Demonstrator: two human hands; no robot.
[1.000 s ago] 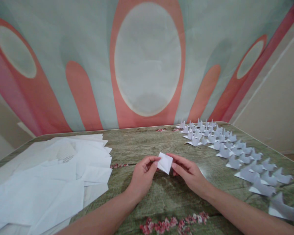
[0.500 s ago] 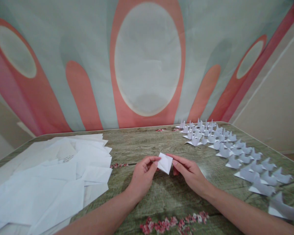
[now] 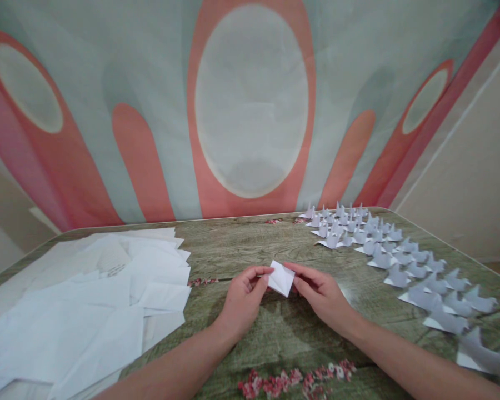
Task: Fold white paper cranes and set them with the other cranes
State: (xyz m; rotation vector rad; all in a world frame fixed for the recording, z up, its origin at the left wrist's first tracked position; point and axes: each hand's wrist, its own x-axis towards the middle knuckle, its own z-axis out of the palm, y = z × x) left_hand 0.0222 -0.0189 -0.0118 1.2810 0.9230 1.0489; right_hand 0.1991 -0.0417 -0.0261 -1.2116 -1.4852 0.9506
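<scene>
A small white square of folded paper, with crease lines on its face, is held up over the middle of the table. Its left corner is pinched between the thumb and index finger of my left hand. On the other side, my right hand grips the right corner, its index finger along the upper edge and its thumb at the side. The remaining fingers of both hands are curled and partly hidden.
Loose white paper sheets lie overlapped on the left of the wood-patterned table. Several folded paper birds stand in rows along the right side. Behind the table hangs a patterned backdrop.
The right index finger has shifted slightly along the paper's upper right edge, and the paper's right corner looks a little farther right. The left hand has hardly moved.
</scene>
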